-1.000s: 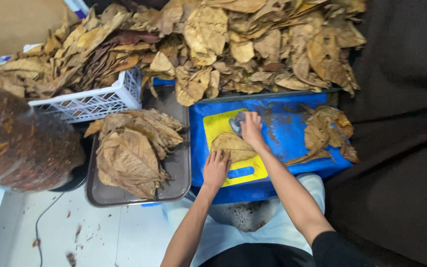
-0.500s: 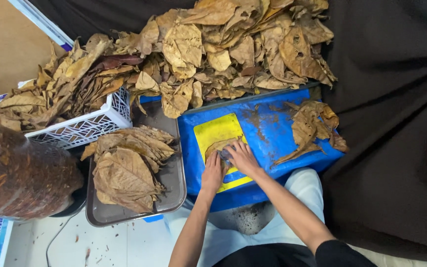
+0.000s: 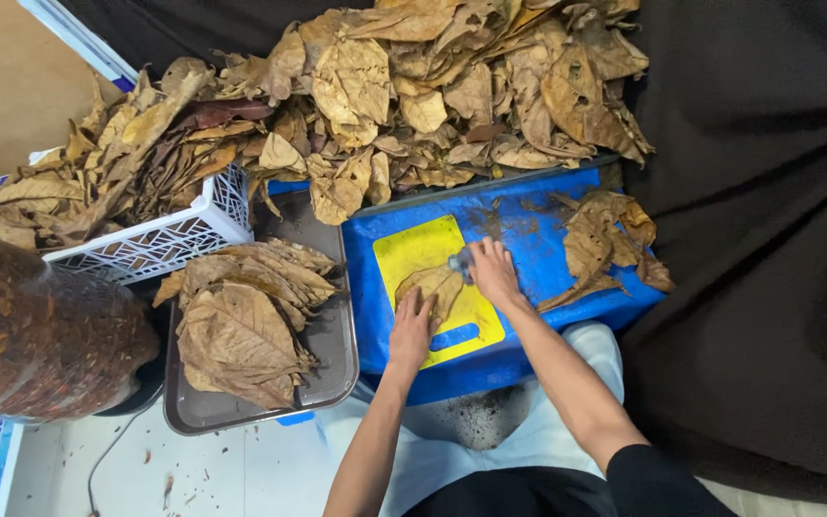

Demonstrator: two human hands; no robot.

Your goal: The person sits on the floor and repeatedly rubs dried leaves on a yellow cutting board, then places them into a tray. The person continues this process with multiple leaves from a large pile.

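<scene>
At the far left sits a clear plastic bag (image 3: 35,330) packed with crushed brown leaf bits. Above it, a white lattice basket (image 3: 160,239) holds a heap of dry brown leaves that spills up and across the top of the view as a big leaf pile (image 3: 413,86). Just right of the basket, a grey metal tray (image 3: 327,354) carries a neat stack of flattened leaves (image 3: 241,321). Beside the tray lies a blue board (image 3: 528,239), dusted with leaf crumbs, and on it a yellow cutting mat (image 3: 413,249). A single dry leaf (image 3: 437,285) lies on the mat. The left hand (image 3: 412,325) is spread flat and open, fingers pressing down on the lower part of that leaf. Just right of it, the right hand (image 3: 492,271) is closed around a small grey tool (image 3: 459,260), held at the leaf's upper edge. Further right on the blue board rests a small cluster of loose leaves (image 3: 605,244). Black cloth (image 3: 768,239) covers everything at the right side.
</scene>
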